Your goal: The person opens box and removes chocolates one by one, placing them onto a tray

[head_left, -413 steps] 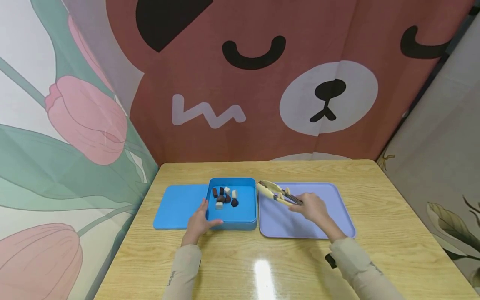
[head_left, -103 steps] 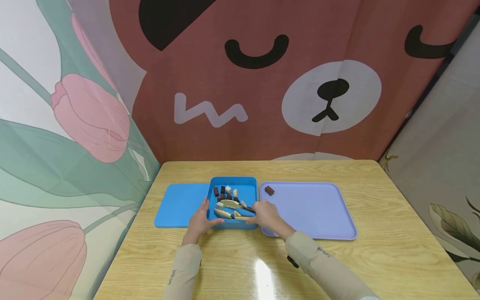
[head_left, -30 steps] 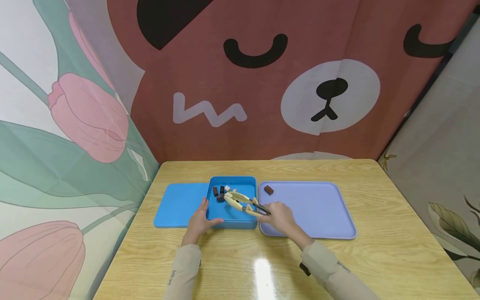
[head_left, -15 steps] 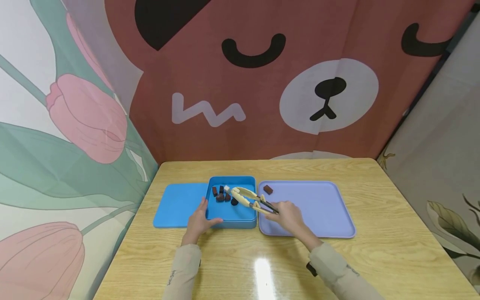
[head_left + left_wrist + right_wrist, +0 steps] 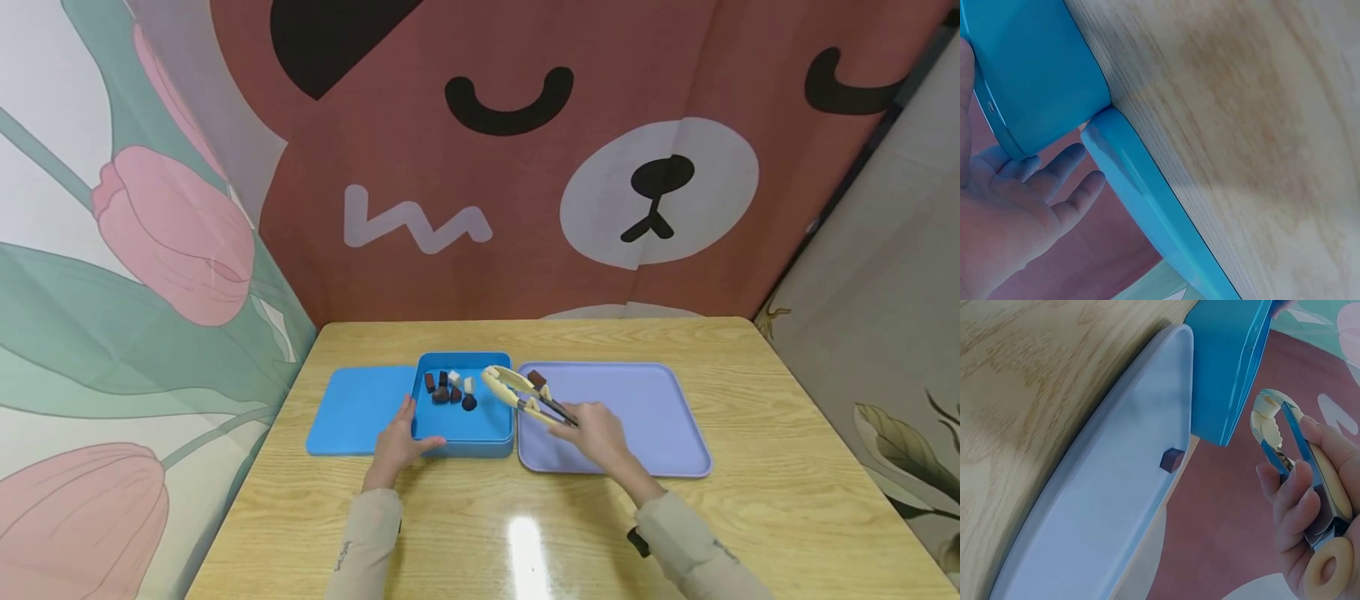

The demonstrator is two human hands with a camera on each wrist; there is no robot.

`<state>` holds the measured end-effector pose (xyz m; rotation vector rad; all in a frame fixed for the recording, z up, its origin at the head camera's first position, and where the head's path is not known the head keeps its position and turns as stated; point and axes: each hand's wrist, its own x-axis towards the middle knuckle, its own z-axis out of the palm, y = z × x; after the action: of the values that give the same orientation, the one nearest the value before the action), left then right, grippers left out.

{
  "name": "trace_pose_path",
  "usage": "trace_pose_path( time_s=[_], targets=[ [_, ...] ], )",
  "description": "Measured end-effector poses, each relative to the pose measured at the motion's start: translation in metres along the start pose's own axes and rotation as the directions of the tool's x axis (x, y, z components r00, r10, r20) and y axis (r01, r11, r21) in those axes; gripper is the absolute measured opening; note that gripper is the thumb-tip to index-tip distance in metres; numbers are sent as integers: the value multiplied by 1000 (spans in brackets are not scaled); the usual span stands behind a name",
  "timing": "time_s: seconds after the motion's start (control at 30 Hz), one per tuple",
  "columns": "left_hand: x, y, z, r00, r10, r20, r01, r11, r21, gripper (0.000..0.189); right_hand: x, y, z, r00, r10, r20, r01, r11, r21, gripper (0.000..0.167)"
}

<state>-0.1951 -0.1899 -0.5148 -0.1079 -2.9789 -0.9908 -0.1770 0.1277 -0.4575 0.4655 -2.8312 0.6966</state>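
My right hand (image 5: 597,435) holds a pair of cream-tipped tongs (image 5: 1315,459), tips over the gap between box and tray. In the right wrist view, what looks like a white chocolate piece (image 5: 1268,407) sits between the tong tips. The blue box (image 5: 487,429) contains several dark chocolates (image 5: 441,396) and two white ones (image 5: 469,385). At its near left corner rests my left hand (image 5: 397,446), thumb along the front wall and fingers by the left wall. One brown chocolate cube (image 5: 1172,460) lies on the lilac tray (image 5: 637,417), near its far left corner.
A flat blue lid (image 5: 356,412) lies left of the box, against it. The lilac tray stands close on the box's right side. All rest on a wooden table (image 5: 450,525), with a printed bear curtain (image 5: 420,283) behind.
A brown cube came onto the tray. The tongs reached into the box, closed around the front white piece and rose rightward toward the tray with it. The left hand stays put.
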Motion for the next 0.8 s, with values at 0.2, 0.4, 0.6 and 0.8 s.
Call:
trace_pose_path(
  time_s=[0.2, 0.4, 0.6, 0.8],
  targets=[
    [-1, 0, 0, 1000, 10, -1, -10, 1000, -13, 100, -3, 11, -4, 999, 44, -22, -43, 999, 26, 44],
    [-1, 0, 0, 1000, 11, -3, -11, 1000, -22, 99, -6, 20, -9, 996, 88, -34, -88, 996, 2, 47],
    [0, 0, 0, 1000, 7, -2, -7, 1000, -22, 99, -8, 28, -12, 993, 104, -51, -105, 995, -3, 47],
    [-1, 1, 0, 1000, -11, 4, 11, 1000, 3, 99, -12, 37, -14, 991, 127, -34, -127, 992, -1, 45]
  ],
)
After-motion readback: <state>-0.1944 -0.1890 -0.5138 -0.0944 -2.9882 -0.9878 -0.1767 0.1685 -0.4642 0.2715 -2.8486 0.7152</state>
